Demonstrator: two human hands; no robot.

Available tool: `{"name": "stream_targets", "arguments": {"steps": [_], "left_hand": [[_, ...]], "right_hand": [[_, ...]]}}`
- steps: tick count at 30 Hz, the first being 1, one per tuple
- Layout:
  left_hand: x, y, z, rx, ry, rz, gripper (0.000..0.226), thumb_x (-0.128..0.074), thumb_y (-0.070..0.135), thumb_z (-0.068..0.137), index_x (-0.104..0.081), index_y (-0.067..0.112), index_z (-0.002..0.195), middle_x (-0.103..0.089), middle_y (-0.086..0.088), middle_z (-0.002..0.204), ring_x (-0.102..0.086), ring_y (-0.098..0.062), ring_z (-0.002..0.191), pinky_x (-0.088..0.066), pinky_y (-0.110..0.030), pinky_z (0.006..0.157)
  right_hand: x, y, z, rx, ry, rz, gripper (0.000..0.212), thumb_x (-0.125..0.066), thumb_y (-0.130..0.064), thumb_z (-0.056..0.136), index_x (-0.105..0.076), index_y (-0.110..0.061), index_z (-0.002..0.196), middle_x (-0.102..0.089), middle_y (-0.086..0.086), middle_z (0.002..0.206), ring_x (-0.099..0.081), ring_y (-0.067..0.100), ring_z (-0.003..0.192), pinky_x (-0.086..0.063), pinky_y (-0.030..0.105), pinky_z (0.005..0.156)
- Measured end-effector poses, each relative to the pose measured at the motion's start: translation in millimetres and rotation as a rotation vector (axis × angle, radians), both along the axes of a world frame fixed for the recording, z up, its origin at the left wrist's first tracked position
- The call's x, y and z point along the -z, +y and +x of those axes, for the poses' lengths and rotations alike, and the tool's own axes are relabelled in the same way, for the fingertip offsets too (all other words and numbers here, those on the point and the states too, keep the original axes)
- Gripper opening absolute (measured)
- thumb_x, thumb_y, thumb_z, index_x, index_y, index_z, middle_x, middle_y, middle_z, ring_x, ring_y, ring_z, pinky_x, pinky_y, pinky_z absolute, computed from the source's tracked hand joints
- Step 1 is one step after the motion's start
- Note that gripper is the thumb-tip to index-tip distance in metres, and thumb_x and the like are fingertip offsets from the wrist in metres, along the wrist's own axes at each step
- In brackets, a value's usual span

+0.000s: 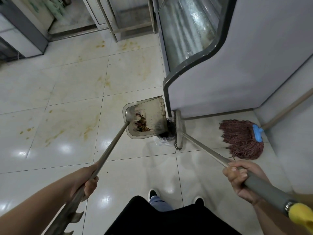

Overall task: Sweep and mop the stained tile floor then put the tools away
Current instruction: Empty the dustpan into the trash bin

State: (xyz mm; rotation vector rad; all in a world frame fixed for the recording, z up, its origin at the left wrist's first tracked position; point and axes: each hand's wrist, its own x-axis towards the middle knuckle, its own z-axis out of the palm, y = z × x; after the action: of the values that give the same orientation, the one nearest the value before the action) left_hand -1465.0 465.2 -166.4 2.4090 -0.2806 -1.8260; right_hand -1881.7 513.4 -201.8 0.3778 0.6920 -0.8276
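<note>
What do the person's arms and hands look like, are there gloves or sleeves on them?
Both are bare. The left hand and right hand wear no gloves, and I see no rings or watch. Both forearms show no sleeve as far as the picture's edge. Lower in view, the person wears a black garment and black shoes with white soles.

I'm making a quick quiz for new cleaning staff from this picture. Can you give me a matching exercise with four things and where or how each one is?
Things:
1. dustpan
2. broom
3. mop
4. bin

States:
A. head lies on the floor, handle leaning, held by no one
B. handle gripped by the right hand
C. holds swept debris, handle gripped by the left hand
D. lined with a bag, between dustpan and broom

Pairs: 1-C, 2-B, 3-A, 4-D
</note>
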Motion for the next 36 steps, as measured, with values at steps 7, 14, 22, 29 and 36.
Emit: {"name": "stream_targets", "arguments": {"steps": [7,14,22,29,36], "left_hand": [[7,16,-3,0.052,-0.079,-0.02,0.06,-0.04,0.059,0.091,-0.035,0.012,0.055,-0.03,-0.001,0.035,-0.026,-0.01,0.02,-0.021,-0.006,0.029],[14,8,-12,0.041,-0.108,-0.029,0.058,-0.042,0.061,0.09,-0.034,0.011,0.06,-0.033,-0.001,0.036,-0.026,-0.01,0.02,-0.023,-0.007,0.028],[22,-4,-25,0.086,-0.151,-0.049,0.055,-0.042,0.059,0.091,-0.035,0.01,0.067,-0.034,-0.001,0.036,-0.028,-0.01,0.021,-0.027,-0.009,0.029],[10,-8,-46,0.118,-0.208,-0.031,0.057,-0.041,0.061,0.089,-0.035,0.01,0.064,-0.033,0.0,0.034,-0.027,-0.01,0.02,-0.024,-0.008,0.027],[-4,12,-50,0.124,-0.165,-0.028,0.059,-0.041,0.058,0.091,-0.034,0.01,0.056,-0.031,-0.001,0.033,-0.026,-0.01,0.019,-0.022,-0.008,0.026]], "right_hand": [[-6,4,-4,0.019,0.059,-0.02,0.051,-0.08,0.021,0.004,-0.048,0.002,0.038,-0.036,-0.003,0.038,-0.028,0.006,0.02,-0.033,0.012,0.02],[-3,12,-10,0.015,0.022,-0.02,0.049,-0.081,0.022,0.008,-0.049,0.002,0.04,-0.032,-0.005,0.045,-0.019,0.0,0.034,-0.031,0.012,0.019],[10,23,-12,0.03,-0.046,0.005,0.049,-0.08,0.025,0.009,-0.05,0.003,0.041,-0.03,-0.004,0.044,-0.024,0.001,0.026,-0.032,0.013,0.019],[19,31,-18,0.071,-0.027,0.005,0.051,-0.08,0.022,0.003,-0.052,0.0,0.039,-0.028,-0.007,0.045,-0.032,0.007,0.02,-0.032,0.013,0.021],[27,35,-35,0.128,-0.029,0.005,0.052,-0.083,0.018,0.005,-0.056,-0.001,0.046,-0.025,-0.007,0.053,-0.036,0.007,0.02,-0.032,0.011,0.021]]}}
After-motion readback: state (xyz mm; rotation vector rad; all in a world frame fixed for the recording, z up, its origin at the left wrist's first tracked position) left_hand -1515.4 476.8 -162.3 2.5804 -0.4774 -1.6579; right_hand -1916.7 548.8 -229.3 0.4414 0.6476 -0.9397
